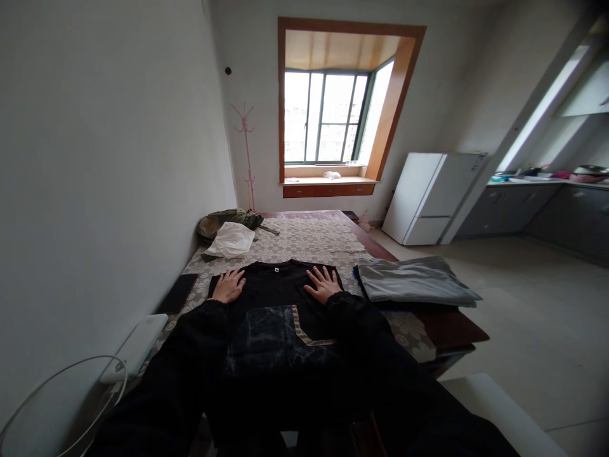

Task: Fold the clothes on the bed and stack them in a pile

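Note:
A black T-shirt [276,289] with a dark patterned panel edged in tan lies spread on the table, its neckline toward the far end. Flat on the shirt's left shoulder area rests my left hand [229,285], fingers stretched out. My right hand [323,284] presses on the opposite shoulder area with its fingers spread. Neither hand grips the cloth. The shirt's lower part falls into shadow near my body, so its hem is hard to make out.
Folded grey and dark clothes [419,279] are stacked at the table's right edge. A bag [214,223] and a white plastic bag [232,240] sit by the left wall. Nearer are a dark flat object [176,293] and a white device [137,346] with a cable. Patterned tablecloth [314,235] covers the table.

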A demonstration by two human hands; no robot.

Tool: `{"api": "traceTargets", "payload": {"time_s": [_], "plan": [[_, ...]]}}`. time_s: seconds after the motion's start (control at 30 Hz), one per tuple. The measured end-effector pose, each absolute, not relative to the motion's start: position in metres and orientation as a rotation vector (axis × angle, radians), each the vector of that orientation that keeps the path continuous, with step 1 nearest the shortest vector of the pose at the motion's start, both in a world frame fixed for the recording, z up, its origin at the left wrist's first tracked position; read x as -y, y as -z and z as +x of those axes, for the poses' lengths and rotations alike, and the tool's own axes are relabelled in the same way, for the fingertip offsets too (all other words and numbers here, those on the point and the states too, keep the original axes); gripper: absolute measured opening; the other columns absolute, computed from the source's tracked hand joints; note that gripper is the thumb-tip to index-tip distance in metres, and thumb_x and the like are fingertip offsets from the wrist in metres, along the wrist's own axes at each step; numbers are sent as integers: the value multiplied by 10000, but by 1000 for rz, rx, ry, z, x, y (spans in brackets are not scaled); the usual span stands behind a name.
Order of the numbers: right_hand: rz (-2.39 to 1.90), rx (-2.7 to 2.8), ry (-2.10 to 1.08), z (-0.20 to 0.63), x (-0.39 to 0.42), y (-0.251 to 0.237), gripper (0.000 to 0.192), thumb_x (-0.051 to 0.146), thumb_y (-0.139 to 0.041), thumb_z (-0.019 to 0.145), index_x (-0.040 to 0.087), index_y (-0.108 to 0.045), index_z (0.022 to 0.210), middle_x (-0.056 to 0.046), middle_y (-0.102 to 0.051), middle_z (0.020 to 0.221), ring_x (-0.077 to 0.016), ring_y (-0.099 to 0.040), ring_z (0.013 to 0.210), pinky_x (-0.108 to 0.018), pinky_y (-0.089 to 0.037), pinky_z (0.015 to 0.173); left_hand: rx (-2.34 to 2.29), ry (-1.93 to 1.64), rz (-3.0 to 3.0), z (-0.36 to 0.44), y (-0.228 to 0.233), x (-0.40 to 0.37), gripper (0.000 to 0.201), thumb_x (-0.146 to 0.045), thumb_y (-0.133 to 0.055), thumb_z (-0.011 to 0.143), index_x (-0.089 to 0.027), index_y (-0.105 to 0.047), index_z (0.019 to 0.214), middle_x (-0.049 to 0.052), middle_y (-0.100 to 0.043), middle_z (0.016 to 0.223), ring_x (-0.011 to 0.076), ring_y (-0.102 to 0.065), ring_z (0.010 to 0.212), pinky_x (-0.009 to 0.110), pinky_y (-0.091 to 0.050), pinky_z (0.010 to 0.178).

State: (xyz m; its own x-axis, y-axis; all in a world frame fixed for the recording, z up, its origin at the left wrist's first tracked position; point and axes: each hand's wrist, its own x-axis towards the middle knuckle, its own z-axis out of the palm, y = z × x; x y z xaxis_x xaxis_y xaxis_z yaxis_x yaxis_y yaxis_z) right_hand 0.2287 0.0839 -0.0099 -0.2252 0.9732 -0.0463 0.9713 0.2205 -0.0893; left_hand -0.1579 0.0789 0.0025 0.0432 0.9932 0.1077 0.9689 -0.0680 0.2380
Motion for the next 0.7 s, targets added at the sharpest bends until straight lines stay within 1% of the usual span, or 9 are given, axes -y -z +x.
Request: {"api": "traceTargets", "payload": {"time_s": [0.07,0.13,0.17,0.27,0.37,0.43,0.5,0.6,0.7], "plan": [[-1932,2450,-169,229,-83,10,788,773,-210,957,396,-165,1647,48,-50,1746,-342,15,1595,-613,18,1249,-2076,-397,2178,-155,-1,-84,540,-438,-381,996,-250,-540,1477,82,-473,1606,362,-346,1510,589,-260,1207],[-1947,2443,-175,229,-83,10,787,773,-209,957,394,-171,1646,43,-47,1746,-345,16,1595,-620,13,1248,-2080,-447,2168,-153,-2,-88,515,-399,-380,993,-239,-565,1446,104,-512,1572,361,-389,1483,597,-289,1189],[-1951,2440,-174,229,-83,10,786,773,-209,958,395,-173,1646,42,-46,1746,-343,19,1596,-620,10,1248,-2075,-479,2170,-154,-4,-89,493,-368,-375,993,-236,-587,1417,107,-544,1543,343,-420,1463,573,-312,1183],[-1952,2440,-174,229,-84,11,783,771,-217,958,397,-178,1645,41,-53,1745,-335,21,1597,-613,2,1252,-2014,-563,2207,-160,-10,-87,419,-288,-379,979,-234,-678,1268,91,-631,1436,268,-510,1384,445,-378,1159],[-1947,2437,-181,229,-85,13,784,767,-224,959,391,-183,1645,40,-60,1744,-334,14,1598,-612,3,1254,-1910,-587,2272,-172,-18,-79,317,-343,-476,950,-255,-744,1095,61,-666,1367,249,-555,1317,379,-400,1141],[-1945,2428,-180,229,-85,14,783,766,-221,960,389,-187,1645,38,-61,1744,-336,6,1597,-616,7,1252,-1797,-559,2328,-176,-22,-74,268,-414,-563,910,-278,-764,1025,38,-691,1306,248,-581,1270,361,-418,1120],[-1946,2418,-175,229,-86,15,782,765,-220,960,390,-191,1645,36,-67,1744,-336,-4,1597,-618,10,1251,-1673,-514,2365,-177,-25,-70,255,-446,-616,872,-286,-769,999,36,-704,1252,246,-603,1227,350,-443,1086],[-1942,2412,-168,229,-85,15,783,767,-227,957,390,-201,1643,36,-85,1743,-334,-13,1597,-613,6,1254,-1587,-466,2373,-172,-28,-69,225,-412,-625,853,-265,-754,964,55,-707,1205,248,-621,1183,345,-471,1031],[-1930,2410,-163,229,-85,15,785,770,-228,956,386,-213,1642,36,-94,1742,-328,-5,1598,-604,4,1257,-1615,-454,2363,-164,-30,-72,164,-339,-598,852,-253,-721,917,54,-722,1130,241,-642,1128,335,-488,979]]}}
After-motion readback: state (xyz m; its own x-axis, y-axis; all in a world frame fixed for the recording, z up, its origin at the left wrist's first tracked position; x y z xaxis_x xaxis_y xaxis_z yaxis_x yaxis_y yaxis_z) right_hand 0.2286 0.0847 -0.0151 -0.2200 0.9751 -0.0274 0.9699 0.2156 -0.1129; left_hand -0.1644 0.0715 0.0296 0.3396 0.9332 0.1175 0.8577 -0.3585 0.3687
